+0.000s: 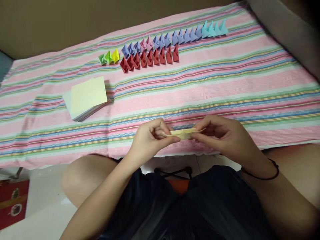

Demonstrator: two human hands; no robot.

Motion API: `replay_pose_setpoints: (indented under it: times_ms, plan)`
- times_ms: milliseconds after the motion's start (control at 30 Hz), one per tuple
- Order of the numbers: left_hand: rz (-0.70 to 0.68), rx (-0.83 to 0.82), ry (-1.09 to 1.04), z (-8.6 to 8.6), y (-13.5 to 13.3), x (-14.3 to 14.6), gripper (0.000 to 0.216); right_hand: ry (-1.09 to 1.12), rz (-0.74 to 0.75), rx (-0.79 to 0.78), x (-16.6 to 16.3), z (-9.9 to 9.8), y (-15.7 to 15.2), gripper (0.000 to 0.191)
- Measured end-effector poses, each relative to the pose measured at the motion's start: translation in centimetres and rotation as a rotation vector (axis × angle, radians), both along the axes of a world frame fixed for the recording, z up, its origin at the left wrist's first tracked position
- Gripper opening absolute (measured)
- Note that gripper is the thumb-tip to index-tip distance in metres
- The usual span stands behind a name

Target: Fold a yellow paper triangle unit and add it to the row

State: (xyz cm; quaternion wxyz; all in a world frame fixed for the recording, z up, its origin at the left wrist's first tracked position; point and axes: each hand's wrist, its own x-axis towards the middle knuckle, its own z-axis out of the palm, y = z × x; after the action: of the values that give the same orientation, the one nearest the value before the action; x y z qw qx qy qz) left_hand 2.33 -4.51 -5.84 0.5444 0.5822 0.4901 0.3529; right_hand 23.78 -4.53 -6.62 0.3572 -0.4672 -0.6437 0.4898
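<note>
A pale yellow folded paper strip point(184, 133) is held level just above the near edge of the striped cloth point(225, 86). My left hand point(150, 140) pinches its left end with thumb and fingers curled. At the strip's right end my right hand point(222, 135) is pinched closed, a black band on its wrist. Both hands hover over my lap.
A stack of pale square paper sheets point(86, 97) lies at the left on the cloth. At the back run two rows of folded paper pieces: several red ones point(150, 58), green and yellow ones point(108, 57), and purple, pink and turquoise ones point(175, 38). A red box point(12, 203) sits on the floor at lower left.
</note>
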Motion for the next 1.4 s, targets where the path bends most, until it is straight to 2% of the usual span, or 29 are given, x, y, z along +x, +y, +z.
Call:
replay_pose_setpoints:
  times_ms: [67, 167, 367, 500, 600, 733, 867, 1000, 1100, 1267, 1400]
  plan:
    - [-0.017, -0.156, -0.083, -0.3, 0.2, 0.1, 0.026, 0.101, 0.006, -0.198, -0.3, -0.3, 0.1, 0.018]
    - [-0.036, -0.246, -0.122, -0.8, 0.2, 0.4, 0.032, 0.16, -0.008, -0.278, -0.8, -0.6, 0.2, 0.02]
    - [0.0, -0.175, -0.028, -1.4, -0.1, 0.8, 0.024, 0.147, 0.0, -0.331, -1.3, -1.0, 0.0, 0.036]
    - [-0.024, -0.106, 0.007, -1.4, -0.1, 0.8, 0.019, 0.082, 0.005, -0.354, -1.4, -1.1, -0.1, 0.029]
    - [-0.081, 0.057, 0.104, -1.4, -0.1, 0.8, 0.014, 0.034, -0.023, -0.261, -1.6, -1.1, -0.3, 0.023]
    - [-0.188, 0.276, 0.415, -1.5, -0.4, 1.1, 0.011, -0.155, -0.013, 0.05, -2.0, -1.3, -0.6, 0.006]
    - [-0.187, 0.34, 0.563, -1.4, -0.7, 1.3, 0.009, -0.288, 0.064, 0.335, -2.2, -1.4, -0.8, 0.009]
    - [-0.153, 0.403, 0.567, -1.2, -0.6, 1.2, 0.01, -0.315, 0.064, 0.427, -2.2, -1.3, -0.6, 0.007]
    - [-0.15, 0.416, 0.52, -1.1, -0.5, 1.1, 0.012, -0.27, 0.031, 0.326, -2.1, -1.2, -0.6, 0.007]
    - [-0.236, 0.34, 0.428, -0.6, -0.2, 0.8, 0.015, -0.116, -0.039, 0.036, -1.8, -1.1, -0.7, 0.008]
    - [-0.27, 0.314, 0.423, -0.6, -0.1, 0.6, 0.021, -0.056, -0.003, -0.126, -1.5, -1.2, -0.5, 0.011]
